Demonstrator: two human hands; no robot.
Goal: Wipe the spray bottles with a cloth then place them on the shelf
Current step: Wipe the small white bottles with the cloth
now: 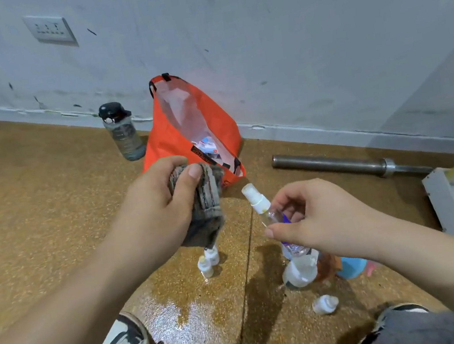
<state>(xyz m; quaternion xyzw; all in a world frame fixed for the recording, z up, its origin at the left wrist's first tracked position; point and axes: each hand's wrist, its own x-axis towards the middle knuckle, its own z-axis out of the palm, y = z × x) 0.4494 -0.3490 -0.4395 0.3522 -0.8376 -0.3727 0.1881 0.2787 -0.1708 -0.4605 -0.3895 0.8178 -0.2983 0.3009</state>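
Note:
My left hand point(158, 205) grips a bunched grey striped cloth point(204, 206) above the floor. My right hand point(315, 217) pinches a small clear spray bottle point(269, 213) with a white nozzle and a blue label, tilted with its top toward the cloth. The cloth and the bottle are a short gap apart. On the floor below stand two small white bottles point(208, 261). A clear bottle with a white pump point(301, 271), an orange one point(327, 267) and a blue one point(353, 266) are clustered under my right wrist. A tiny white bottle point(325, 304) lies on its side.
An open orange bag point(172, 142) leans on the wall beside a dark water bottle point(123, 132). A steel barbell point(339, 164) lies along the skirting. A white shelf frame point(443, 200) sits at the right edge. My shoes and knees are at the bottom, with a shiny wet-looking patch point(181, 313) between them.

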